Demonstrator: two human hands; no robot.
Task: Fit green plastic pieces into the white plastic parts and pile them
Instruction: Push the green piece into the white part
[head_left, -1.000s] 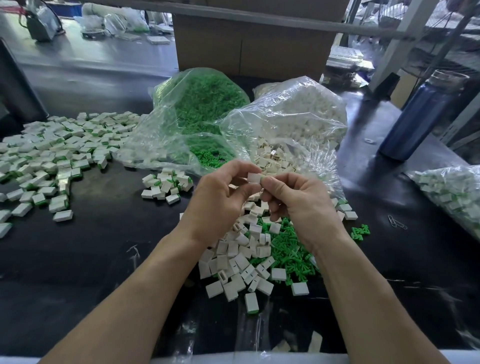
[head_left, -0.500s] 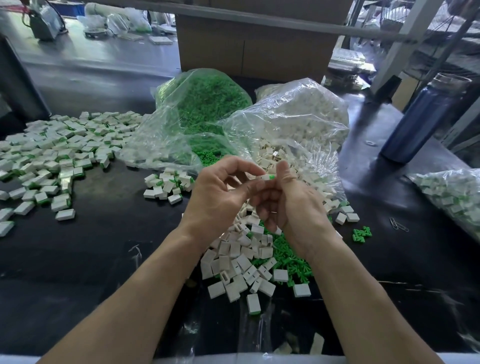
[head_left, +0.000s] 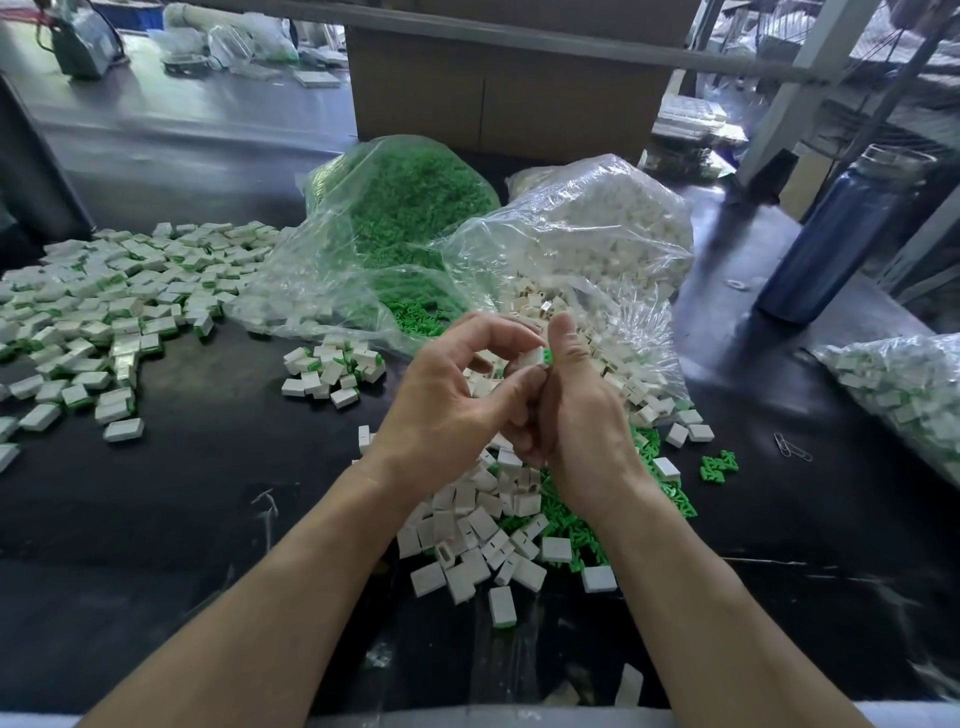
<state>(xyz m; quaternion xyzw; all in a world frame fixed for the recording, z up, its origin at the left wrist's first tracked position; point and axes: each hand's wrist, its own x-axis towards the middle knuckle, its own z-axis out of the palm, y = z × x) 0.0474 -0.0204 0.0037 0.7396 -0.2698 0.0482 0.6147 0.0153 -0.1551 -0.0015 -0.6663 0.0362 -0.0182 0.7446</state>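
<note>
Both hands are up together over the middle of the dark table. The left hand has a white part pinched in a narrow grip between forefinger and thumb, with a sliver of green piece showing at its right end. The right hand sits tight against it, thumb upright and pressed to that green end, the other fingers curled under; whether they hold anything of their own, I cannot tell.

Right beneath the hands lies a loose heap of white parts, and touching its right side a scatter of green pieces. Behind, two clear bags slump side by side: the bag of green pieces on the left, the bag of white parts on the right, its mouth spilling toward the hands.

Far left, there's the big pile of finished parts, white with green edges, and a small cluster lies nearer the hands. At the right edge sits another bag, filled with white-and-green parts. A blue bottle stands behind it, and a paper clip lies near a few stray green pieces.
</note>
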